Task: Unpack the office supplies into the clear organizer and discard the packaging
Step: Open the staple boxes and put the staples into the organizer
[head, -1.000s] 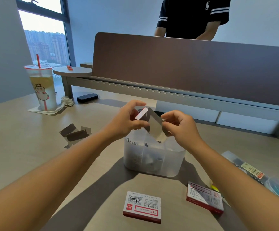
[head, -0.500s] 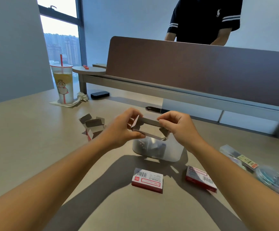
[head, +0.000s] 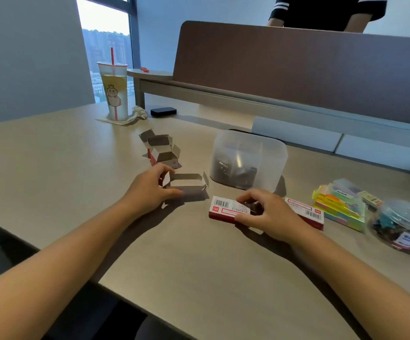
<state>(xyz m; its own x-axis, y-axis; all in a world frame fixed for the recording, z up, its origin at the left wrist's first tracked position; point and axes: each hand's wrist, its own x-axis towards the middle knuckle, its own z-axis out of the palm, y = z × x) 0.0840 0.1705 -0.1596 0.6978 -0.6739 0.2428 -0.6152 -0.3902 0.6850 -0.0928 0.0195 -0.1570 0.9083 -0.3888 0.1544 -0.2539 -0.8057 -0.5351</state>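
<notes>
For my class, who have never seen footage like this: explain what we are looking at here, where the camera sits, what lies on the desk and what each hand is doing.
There is no machine here: a person wears a camera on the head, looking down at their own bare hands. On the beige desk stands a clear plastic organizer with small dark supplies inside. The left hand holds an opened grey cardboard box low at the desk. The right hand grips a sealed red-and-white box; a second red-and-white box lies beside it. Further right are pastel sticky notes and a round clear tub of clips. Behind lie another emptied box and a drink cup.
</notes>
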